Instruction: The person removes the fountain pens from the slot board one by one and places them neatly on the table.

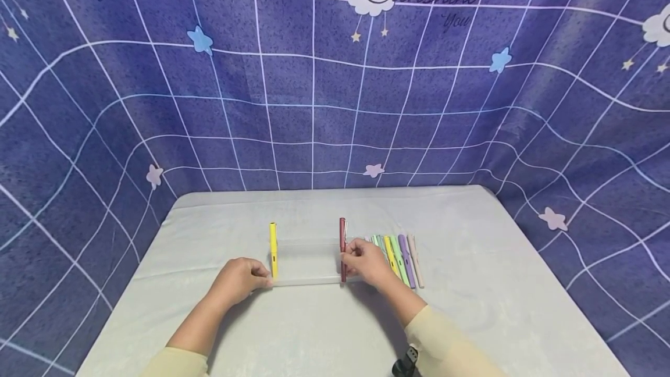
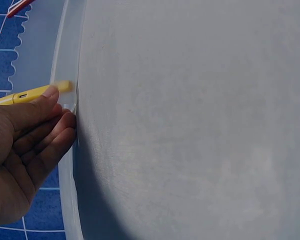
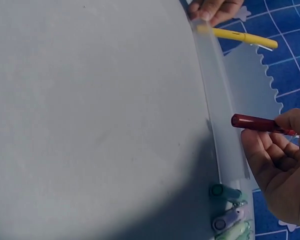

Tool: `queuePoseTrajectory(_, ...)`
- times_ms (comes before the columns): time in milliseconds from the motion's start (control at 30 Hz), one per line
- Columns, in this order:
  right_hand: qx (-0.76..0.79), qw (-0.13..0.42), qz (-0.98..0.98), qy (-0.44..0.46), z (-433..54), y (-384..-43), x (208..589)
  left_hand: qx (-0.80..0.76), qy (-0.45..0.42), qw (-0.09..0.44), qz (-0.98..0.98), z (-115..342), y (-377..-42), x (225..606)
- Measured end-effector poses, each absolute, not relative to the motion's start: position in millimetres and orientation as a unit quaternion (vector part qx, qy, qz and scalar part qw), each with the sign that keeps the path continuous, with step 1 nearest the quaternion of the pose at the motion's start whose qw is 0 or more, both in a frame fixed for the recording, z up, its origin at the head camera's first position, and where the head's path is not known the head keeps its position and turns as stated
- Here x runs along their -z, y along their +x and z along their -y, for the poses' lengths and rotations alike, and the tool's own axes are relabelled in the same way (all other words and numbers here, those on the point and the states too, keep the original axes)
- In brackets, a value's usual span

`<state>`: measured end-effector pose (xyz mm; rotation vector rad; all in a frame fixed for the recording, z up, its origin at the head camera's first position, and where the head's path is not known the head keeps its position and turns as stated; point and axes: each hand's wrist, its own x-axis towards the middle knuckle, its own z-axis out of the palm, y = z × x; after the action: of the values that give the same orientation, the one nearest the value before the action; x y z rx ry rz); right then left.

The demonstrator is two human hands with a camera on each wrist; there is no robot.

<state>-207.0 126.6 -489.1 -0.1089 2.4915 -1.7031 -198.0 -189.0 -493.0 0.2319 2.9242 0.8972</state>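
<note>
A translucent pen rack (image 1: 309, 280) with a scalloped edge stands on the table. My left hand (image 1: 241, 280) pinches its front left corner, thumb beside the lower end of a yellow pen (image 1: 273, 240). That pen sits upright at the rack's left end. Between thumb and fingers, my right hand (image 1: 369, 263) holds a dark red pen (image 1: 342, 234) upright towards the rack's right part. In the right wrist view, the lower end of the red pen (image 3: 255, 122) overlaps the rack's front strip (image 3: 217, 100).
Several pastel pens lie side by side right of the rack, among them a purple pen (image 1: 406, 260) and a pink-beige pen (image 1: 416, 260). A pale cloth covers the table (image 1: 314, 330). Behind hangs a blue grid-patterned curtain (image 1: 293, 86). A black device (image 1: 405, 361) sits by the right sleeve.
</note>
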Motion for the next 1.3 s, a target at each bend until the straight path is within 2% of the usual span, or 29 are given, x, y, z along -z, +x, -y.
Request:
queuePoseTrajectory(767,0.567,0.060,-0.821,-0.028,-169.7,-204.3,482.0,-0.289,0.082,0.043,-0.953,190.4,-197.4,490.1)
queuePoseTrajectory(1000,0.572,0.063,-0.818,-0.015,-208.3,-211.1,482.2,-0.286,0.079,0.045,-0.954,189.9,-197.6,491.1)
queuePoseTrajectory(1300,0.524,0.066,-0.847,0.052,-269.7,-212.2,483.4,-0.287,0.083,0.046,-0.953,188.5,-197.9,490.6)
